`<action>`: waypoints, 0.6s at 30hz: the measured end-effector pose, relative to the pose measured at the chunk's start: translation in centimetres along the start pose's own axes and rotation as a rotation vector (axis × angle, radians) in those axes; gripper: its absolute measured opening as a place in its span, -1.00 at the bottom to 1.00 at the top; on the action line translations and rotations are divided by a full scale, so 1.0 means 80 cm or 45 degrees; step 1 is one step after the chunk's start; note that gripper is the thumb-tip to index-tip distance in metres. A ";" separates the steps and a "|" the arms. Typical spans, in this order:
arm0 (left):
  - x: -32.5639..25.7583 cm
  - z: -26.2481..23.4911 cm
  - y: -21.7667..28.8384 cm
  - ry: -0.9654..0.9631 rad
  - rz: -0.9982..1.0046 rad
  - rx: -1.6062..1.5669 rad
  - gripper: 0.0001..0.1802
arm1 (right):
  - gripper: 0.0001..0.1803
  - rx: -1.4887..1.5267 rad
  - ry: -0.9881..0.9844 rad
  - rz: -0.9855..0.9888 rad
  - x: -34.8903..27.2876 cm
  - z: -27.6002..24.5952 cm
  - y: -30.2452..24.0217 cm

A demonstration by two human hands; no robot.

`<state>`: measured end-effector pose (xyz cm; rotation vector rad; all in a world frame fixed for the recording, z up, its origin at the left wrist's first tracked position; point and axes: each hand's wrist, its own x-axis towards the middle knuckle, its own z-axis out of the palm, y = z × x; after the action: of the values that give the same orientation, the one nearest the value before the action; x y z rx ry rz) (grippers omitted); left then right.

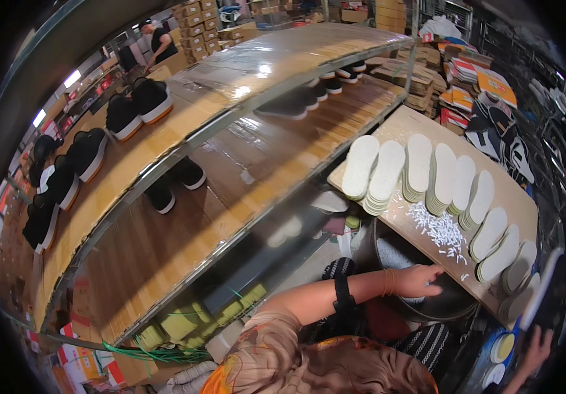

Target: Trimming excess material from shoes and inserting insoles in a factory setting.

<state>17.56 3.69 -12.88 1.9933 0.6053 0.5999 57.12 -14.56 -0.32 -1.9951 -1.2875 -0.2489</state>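
Observation:
My left hand (pixel 419 281) reaches over a dark round bin (pixel 450 302), close to the near edge of a tan board (pixel 420 125). Its fingers are slightly bent and apart, and I see nothing between them. Just beyond lies a heap of small white strips (pixel 439 228). Stacks of pale insoles (pixel 418 164) line the board. At the far right, my right hand (pixel 537 348) is raised and blurred. Right above its fingertips is a smeared, long, white-edged thing like a shoe or sole (pixel 544 289); whether the hand grips it is unclear.
To the left stands a two-level rack (pixel 230 157) with black shoes (pixel 124 115) on it. Green-tied bundles (pixel 184 322) lie below. Round containers (pixel 503 348) stand by my right hand. Cardboard stacks (pixel 420 82) are behind the board; another person (pixel 160 44) is far off.

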 end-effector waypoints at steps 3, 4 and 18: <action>0.005 0.003 0.046 0.298 -0.132 -0.485 -0.28 | -0.81 -0.040 -0.059 -0.707 -0.059 0.108 -0.152; 0.003 0.011 0.046 0.548 -0.070 -0.763 -0.26 | -0.76 -0.129 -0.066 -1.024 -0.075 0.135 -0.193; -0.094 0.018 -0.107 0.813 -0.512 0.610 -0.22 | -0.70 0.229 -1.181 -0.948 -0.183 0.289 -0.252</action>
<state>11.24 1.79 -22.27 2.0013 1.6213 0.9010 27.92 -4.88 -14.76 -1.3940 -2.5017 0.5049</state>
